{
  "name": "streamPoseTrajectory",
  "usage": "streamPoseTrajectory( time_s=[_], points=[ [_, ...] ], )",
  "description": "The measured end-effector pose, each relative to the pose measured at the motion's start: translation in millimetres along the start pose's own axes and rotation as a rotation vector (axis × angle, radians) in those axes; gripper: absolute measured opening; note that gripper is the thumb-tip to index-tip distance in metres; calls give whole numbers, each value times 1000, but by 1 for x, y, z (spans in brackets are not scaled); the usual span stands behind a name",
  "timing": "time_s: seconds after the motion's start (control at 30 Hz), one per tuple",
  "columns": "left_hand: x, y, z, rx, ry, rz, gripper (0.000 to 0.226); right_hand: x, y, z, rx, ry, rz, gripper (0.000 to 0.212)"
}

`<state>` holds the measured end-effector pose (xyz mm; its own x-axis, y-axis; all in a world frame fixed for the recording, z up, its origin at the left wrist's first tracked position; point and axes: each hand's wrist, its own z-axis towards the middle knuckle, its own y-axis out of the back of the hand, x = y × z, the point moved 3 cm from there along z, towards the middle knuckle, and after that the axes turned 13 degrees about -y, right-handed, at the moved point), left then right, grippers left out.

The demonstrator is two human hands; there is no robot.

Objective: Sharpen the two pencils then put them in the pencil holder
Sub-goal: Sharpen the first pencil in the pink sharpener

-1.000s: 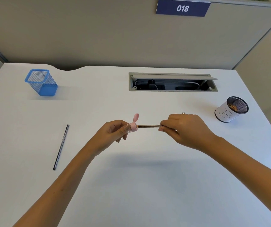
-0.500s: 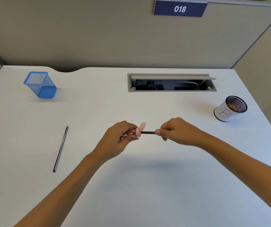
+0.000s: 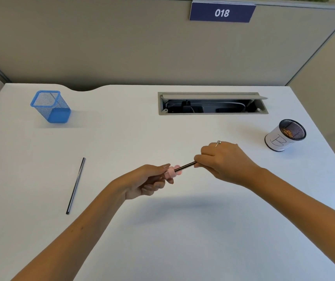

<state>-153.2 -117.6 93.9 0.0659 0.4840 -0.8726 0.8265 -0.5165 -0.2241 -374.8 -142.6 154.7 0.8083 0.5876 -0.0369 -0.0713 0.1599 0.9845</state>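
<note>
My left hand point(image 3: 150, 180) grips a small pink sharpener point(image 3: 172, 172) above the middle of the white desk point(image 3: 162, 230). A dark pencil point(image 3: 185, 166) sticks into it, slanting up to the right. My right hand point(image 3: 224, 162) pinches the pencil's other end, which the fingers hide. A second dark pencil point(image 3: 75, 185) lies on the desk to the left, apart from both hands. The blue mesh pencil holder point(image 3: 51, 106) stands at the far left.
A round black mesh cup point(image 3: 286, 135) wrapped in white paper, with shavings inside, stands at the right. An open cable tray point(image 3: 212, 103) is set into the desk at the back. Grey partition walls point(image 3: 122, 41) close the back and right.
Both hands turned the pencil in the sharpener. The hands drew close together, then apart again, and the pencil now slants up to the right. The pink lobe of the sharpener has rotated downward.
</note>
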Motion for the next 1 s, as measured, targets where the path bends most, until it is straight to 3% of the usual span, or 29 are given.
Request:
streamPoseTrajectory(
  time_s=[0.07, 0.13, 0.27, 0.33, 0.43, 0.57, 0.63, 0.73, 0.87, 0.93, 1.0],
  points=[
    [-3, -2, -2, -28, -76, 62, 36, 3, -1, -3, 34, -82, 46, 38],
    [-8, -3, -5, -104, -230, 258, 26, 5, -3, -4, 175, -227, 135, 42],
    [-16, 1, -9, -236, -674, 848, 7, 4, -10, -6, 653, -636, 747, 39],
    [-18, 2, -10, -210, -720, 899, 11, 5, -6, -7, 760, -690, 923, 39],
    [-22, 7, -10, -182, -551, 680, 15, 11, -2, -6, 704, -611, 827, 32],
    [-20, 11, -10, -117, -288, 340, 34, 9, 4, 1, 150, -155, 141, 31],
    [-17, 16, -9, -117, -142, 169, 42, 2, 7, 2, -21, -86, 31, 33],
    [-16, 19, -11, -109, -32, 78, 40, 3, 2, 4, -112, -52, -4, 31],
    [-22, 15, -13, -174, -226, 284, 26, 4, 1, 3, -8, -157, 74, 36],
    [-21, 13, -11, -260, -378, 513, 17, 1, 0, 6, 215, -302, 191, 36],
    [-20, 11, -10, -340, -616, 776, 9, -3, -5, 5, 522, -516, 515, 36]
  ],
)
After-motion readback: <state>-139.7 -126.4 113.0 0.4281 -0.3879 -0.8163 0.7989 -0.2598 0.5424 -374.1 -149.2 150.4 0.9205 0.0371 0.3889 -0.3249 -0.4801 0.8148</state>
